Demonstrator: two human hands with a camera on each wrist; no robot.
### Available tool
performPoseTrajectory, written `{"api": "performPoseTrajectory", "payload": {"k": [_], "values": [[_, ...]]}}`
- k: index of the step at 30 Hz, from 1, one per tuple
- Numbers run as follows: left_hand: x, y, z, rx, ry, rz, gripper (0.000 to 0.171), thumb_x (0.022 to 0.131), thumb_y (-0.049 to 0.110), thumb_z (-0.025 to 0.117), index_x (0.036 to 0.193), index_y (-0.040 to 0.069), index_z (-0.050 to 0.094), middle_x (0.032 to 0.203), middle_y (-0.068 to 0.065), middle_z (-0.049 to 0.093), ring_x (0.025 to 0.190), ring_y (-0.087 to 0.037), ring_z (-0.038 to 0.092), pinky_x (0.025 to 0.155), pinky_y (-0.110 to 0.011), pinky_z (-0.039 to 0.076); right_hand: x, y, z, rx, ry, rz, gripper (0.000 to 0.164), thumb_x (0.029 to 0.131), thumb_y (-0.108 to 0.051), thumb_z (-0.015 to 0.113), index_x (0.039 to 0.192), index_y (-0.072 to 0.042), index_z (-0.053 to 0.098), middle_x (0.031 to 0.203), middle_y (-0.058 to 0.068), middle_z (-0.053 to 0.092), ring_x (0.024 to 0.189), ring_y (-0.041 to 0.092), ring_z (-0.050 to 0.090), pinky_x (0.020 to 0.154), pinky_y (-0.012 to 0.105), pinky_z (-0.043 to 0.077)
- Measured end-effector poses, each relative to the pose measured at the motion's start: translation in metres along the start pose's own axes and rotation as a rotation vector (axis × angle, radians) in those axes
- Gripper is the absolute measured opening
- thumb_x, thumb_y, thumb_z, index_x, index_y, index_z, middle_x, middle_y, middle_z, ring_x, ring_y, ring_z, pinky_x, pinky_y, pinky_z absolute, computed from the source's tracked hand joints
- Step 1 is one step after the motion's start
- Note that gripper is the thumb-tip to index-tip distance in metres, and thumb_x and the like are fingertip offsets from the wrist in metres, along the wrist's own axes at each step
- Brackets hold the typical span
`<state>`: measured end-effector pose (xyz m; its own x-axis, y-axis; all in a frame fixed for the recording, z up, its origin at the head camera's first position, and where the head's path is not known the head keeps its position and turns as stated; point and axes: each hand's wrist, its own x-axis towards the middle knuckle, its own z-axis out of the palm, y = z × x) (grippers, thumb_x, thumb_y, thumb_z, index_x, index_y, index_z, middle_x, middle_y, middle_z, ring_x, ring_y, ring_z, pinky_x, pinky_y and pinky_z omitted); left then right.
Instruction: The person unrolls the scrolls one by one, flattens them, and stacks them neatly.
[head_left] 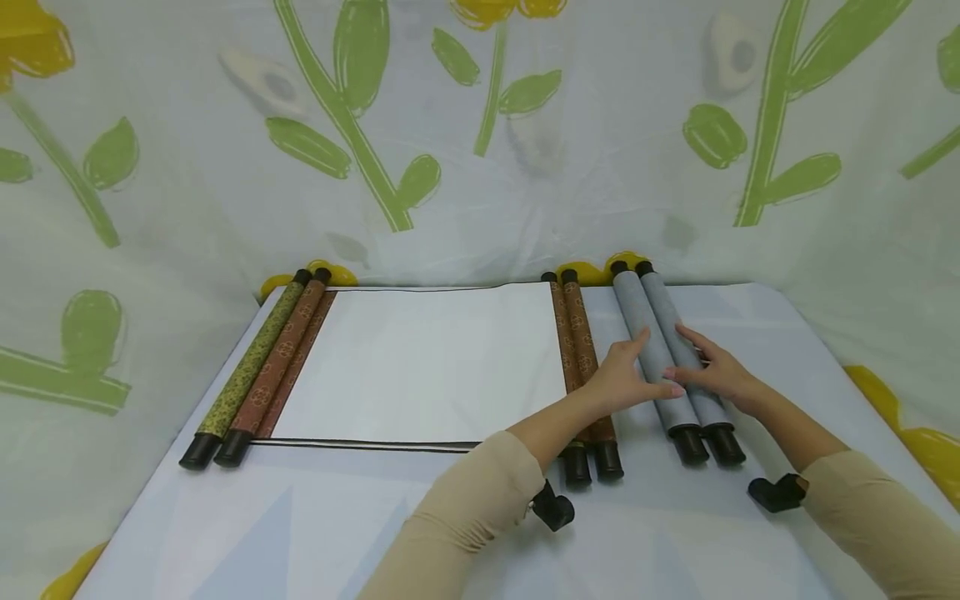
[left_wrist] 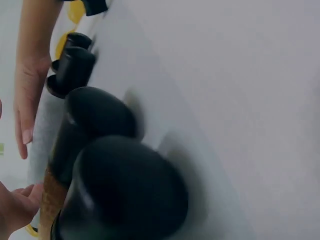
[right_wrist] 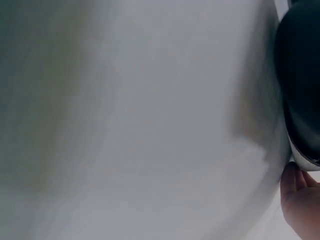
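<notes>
Two light grey scroll rollers (head_left: pixel 647 350) with black end knobs lie side by side at the right of the table. My left hand (head_left: pixel 618 379) grips the left grey roller, thumb across its top and fingers along its outer side. The right hand (head_left: pixel 720 371) holds the other grey roller, its thumb laid over the top. Its fingertips (right_wrist: pixel 294 179) reach down the outer side near the table, below the black knob (right_wrist: pixel 302 75). In the left wrist view, dark roller knobs (left_wrist: pixel 125 190) stand large in front and part of the left hand (left_wrist: pixel 20 210) shows behind them.
Left of the hands lies an open scroll with white paper (head_left: pixel 420 358), between patterned brown rollers (head_left: pixel 581 333) and a red-brown roller (head_left: pixel 281 358). A yellow-green roller (head_left: pixel 255 358) lies at far left. A flower-printed cloth (head_left: pixel 570 200) hangs behind the table (head_left: pixel 337 525).
</notes>
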<state>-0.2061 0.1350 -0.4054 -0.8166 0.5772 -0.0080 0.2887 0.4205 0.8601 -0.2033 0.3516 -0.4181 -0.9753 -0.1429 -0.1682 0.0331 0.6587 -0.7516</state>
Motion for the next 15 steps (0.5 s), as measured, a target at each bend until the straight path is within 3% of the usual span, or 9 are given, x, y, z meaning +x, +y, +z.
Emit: {"api": "performPoseTrajectory", "payload": {"k": [9,15], "values": [[0.01,-0.007,0.02,-0.028,-0.011,-0.079,0.09,0.081,0.043,0.072,0.152,0.024,0.02,0.151,-0.012,0.027,0.137,-0.021,0.032,0.101,-0.03,0.039,-0.004,0.002,0.002,0.012,-0.002,-0.017,0.092,0.09,-0.031,0.063,0.153,-0.011,0.0,0.151,0.033,0.01,0.132,0.054,0.021,0.097,0.065,0.029],[0.016,-0.005,0.032,-0.121,0.069,-0.155,0.078,0.081,0.04,0.073,0.148,0.027,0.034,0.145,-0.01,0.035,0.133,-0.021,0.036,0.1,-0.03,0.039,-0.004,-0.001,0.004,0.029,0.01,-0.003,0.091,0.09,-0.033,0.063,0.153,-0.013,0.002,0.151,0.033,0.009,0.132,0.054,0.02,0.097,0.065,0.028]]}}
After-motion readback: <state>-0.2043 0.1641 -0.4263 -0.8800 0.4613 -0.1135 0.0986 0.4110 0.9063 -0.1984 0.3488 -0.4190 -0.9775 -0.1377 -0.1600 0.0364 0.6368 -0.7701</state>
